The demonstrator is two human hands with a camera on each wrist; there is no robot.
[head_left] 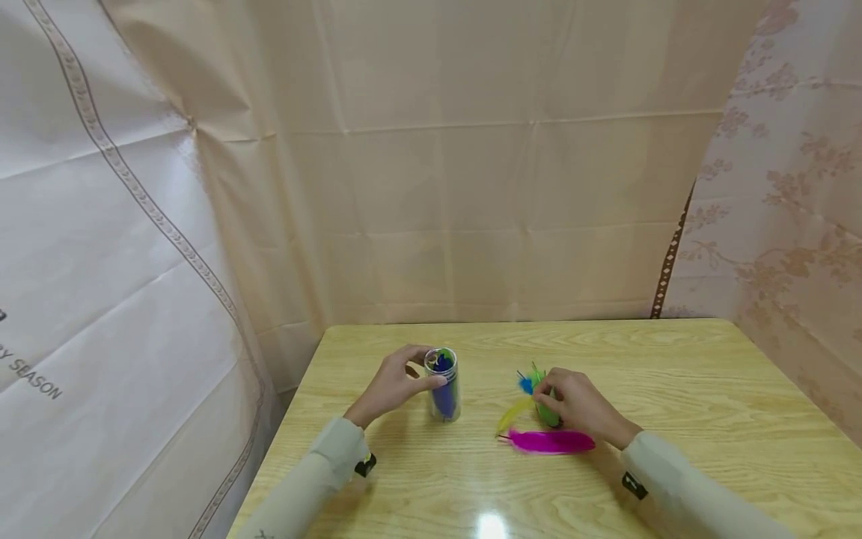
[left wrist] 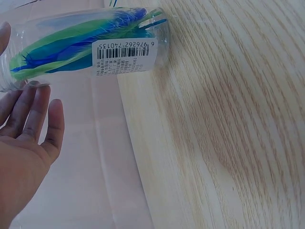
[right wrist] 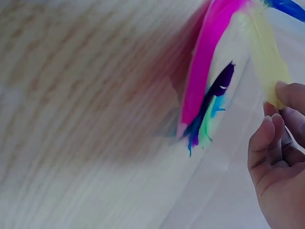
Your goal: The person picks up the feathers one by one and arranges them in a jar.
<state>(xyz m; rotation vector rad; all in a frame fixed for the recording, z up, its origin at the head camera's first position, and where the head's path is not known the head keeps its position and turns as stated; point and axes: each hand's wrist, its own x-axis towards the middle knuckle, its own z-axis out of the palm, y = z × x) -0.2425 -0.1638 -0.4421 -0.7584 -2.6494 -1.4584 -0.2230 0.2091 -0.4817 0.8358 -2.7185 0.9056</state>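
Note:
A clear jar [head_left: 453,408] stands upright on the table with blue, purple and green feathers [head_left: 443,389] inside. My left hand [head_left: 397,382] holds it near the rim, thumb on one side and fingers on the other. In the left wrist view the jar [left wrist: 162,47] shows a white barcode label [left wrist: 125,56]. My right hand [head_left: 579,404] is at a small group of loose feathers. Between its thumb and fingers it pinches the end of a yellow feather [right wrist: 267,52]. A green feather [head_left: 548,415] lies beneath the right fingers, and a magenta feather [head_left: 548,442] lies nearest me.
A blue feather [head_left: 524,383] lies just beyond the right fingertips. The light wood table [head_left: 673,389] reaches back to a beige cloth [head_left: 485,187]. Pale cloths also hang at the left [head_left: 135,299] and the right [head_left: 795,187].

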